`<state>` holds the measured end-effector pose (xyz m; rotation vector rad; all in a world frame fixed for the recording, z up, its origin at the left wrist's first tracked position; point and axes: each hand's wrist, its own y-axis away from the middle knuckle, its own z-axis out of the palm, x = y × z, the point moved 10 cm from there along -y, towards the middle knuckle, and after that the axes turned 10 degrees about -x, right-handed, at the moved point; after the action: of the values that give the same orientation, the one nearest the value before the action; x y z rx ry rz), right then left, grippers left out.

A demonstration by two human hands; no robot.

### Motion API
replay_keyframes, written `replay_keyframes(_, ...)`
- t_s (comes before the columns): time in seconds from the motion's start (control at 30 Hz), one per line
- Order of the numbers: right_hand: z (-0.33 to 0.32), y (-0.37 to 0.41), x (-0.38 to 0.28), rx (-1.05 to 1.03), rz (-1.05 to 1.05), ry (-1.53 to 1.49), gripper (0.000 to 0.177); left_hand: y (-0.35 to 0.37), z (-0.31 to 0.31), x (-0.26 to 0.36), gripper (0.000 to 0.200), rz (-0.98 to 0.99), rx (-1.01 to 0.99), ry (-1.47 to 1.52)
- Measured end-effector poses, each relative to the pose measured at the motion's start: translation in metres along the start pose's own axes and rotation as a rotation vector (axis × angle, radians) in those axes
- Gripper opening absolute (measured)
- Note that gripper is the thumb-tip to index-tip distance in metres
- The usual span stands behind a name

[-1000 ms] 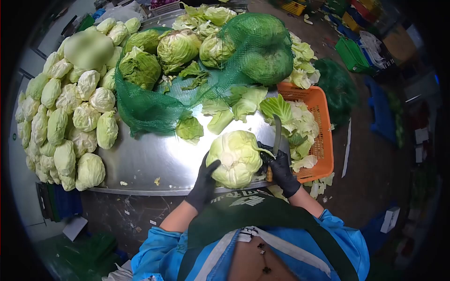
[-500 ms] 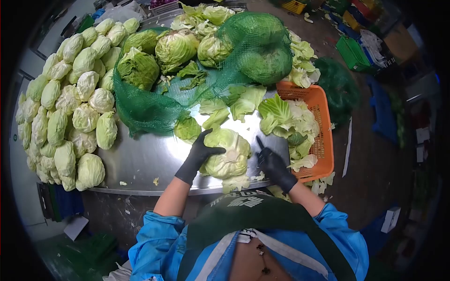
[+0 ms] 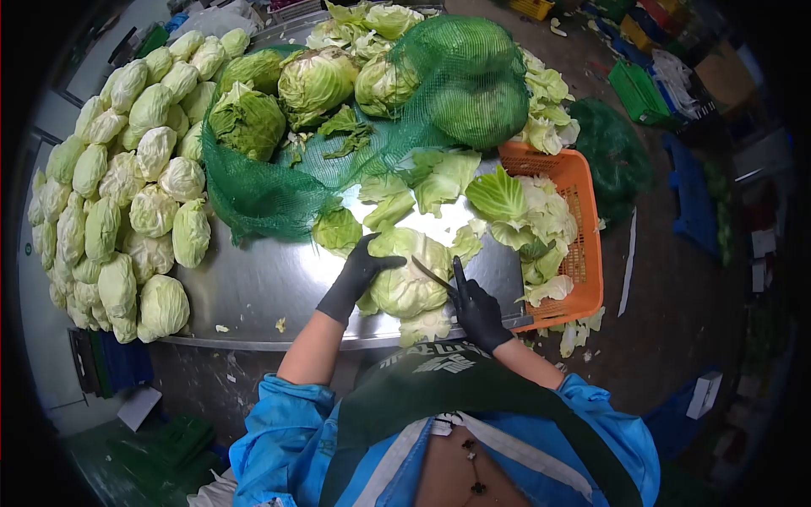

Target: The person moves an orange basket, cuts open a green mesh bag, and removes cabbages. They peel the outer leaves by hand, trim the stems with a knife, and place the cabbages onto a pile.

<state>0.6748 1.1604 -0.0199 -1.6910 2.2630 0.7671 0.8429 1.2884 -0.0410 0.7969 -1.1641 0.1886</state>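
A pale green cabbage (image 3: 407, 291) lies on the metal table in front of me. My left hand (image 3: 359, 275), in a black glove, grips its left side with the thumb resting over the top. In my right hand (image 3: 479, 313), also gloved in black, is a knife (image 3: 432, 274), its curved blade lying across the upper right of the cabbage. The right index finger points forward along the tool, while the handle is hidden in the palm. Loose leaves surround the cabbage, including a leaf (image 3: 466, 243) by its upper right edge.
Trimmed cabbages (image 3: 154, 160) are piled high on the table's left. Behind the work lies a green mesh bag (image 3: 270, 207) with untrimmed cabbages. An orange basket (image 3: 589, 228) full of leaves stands at the right edge. Beyond it, green netting (image 3: 612, 160) lies on the floor.
My right hand has moved slightly left and down toward the cabbage, and the knife blade now shows over it. The cabbage has turned a little under my left hand.
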Motion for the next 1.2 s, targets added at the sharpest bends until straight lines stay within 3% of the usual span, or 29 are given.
replay_keyframes(0.13,-0.011,-0.017,-0.001,0.117,-0.046,0.051,0.067,0.007,0.002,0.004,0.052,0.008,0.028,0.065)
replay_keyframes(0.23,-0.019,-0.024,0.000,0.121,-0.008,0.096,0.066,0.008,0.005,-0.001,0.062,-0.059,-0.026,0.115)
replay_keyframes(0.4,-0.019,-0.035,-0.017,0.161,-0.027,0.119,0.062,0.011,-0.004,-0.001,0.054,0.032,0.095,0.085)
replay_keyframes(0.47,-0.018,-0.027,-0.018,0.125,-0.011,0.133,0.062,0.008,0.002,0.007,0.057,0.008,-0.034,0.043)
replay_keyframes(0.57,-0.012,-0.020,-0.003,0.081,0.004,0.145,0.061,0.004,-0.005,-0.002,0.060,0.004,-0.018,0.111)
replay_keyframes(0.7,-0.032,-0.036,0.010,0.238,0.091,0.212,0.058,0.008,-0.002,-0.001,0.066,0.073,0.021,0.006)
replay_keyframes(0.73,-0.039,-0.046,0.007,0.238,0.056,0.162,0.056,0.009,0.006,0.002,0.072,0.036,-0.072,0.082)
replay_keyframes(0.87,-0.044,-0.063,-0.017,0.215,-0.017,0.065,0.046,0.008,-0.005,-0.012,0.086,0.063,0.009,-0.103)
replay_keyframes(0.9,-0.045,-0.071,-0.012,0.211,-0.020,0.069,0.046,0.012,-0.003,-0.014,0.086,0.064,0.011,-0.098)
replay_keyframes(0.97,-0.052,-0.097,0.003,0.238,-0.116,-0.216,0.036,0.023,0.002,-0.007,0.097,0.181,-0.008,-0.195)
replay_keyframes(1.0,-0.057,-0.110,0.025,0.190,0.062,-0.293,0.033,0.030,0.004,-0.006,0.100,0.261,-0.043,-0.199)
replay_keyframes(1.03,-0.062,-0.123,0.047,0.208,0.109,-0.278,0.034,0.037,0.003,-0.006,0.102,0.368,-0.058,-0.363)
replay_keyframes(1.1,-0.076,-0.130,0.063,0.319,0.049,-0.159,0.038,0.055,0.021,0.009,0.105,0.402,-0.125,-0.182)
replay_keyframes(1.17,-0.074,-0.130,0.108,0.419,0.206,-0.158,0.040,0.061,0.020,0.011,0.103,0.393,-0.095,-0.233)
replay_keyframes(1.2,-0.084,-0.122,0.110,0.352,0.224,-0.176,0.044,0.063,0.017,0.012,0.102,0.383,-0.066,-0.289)
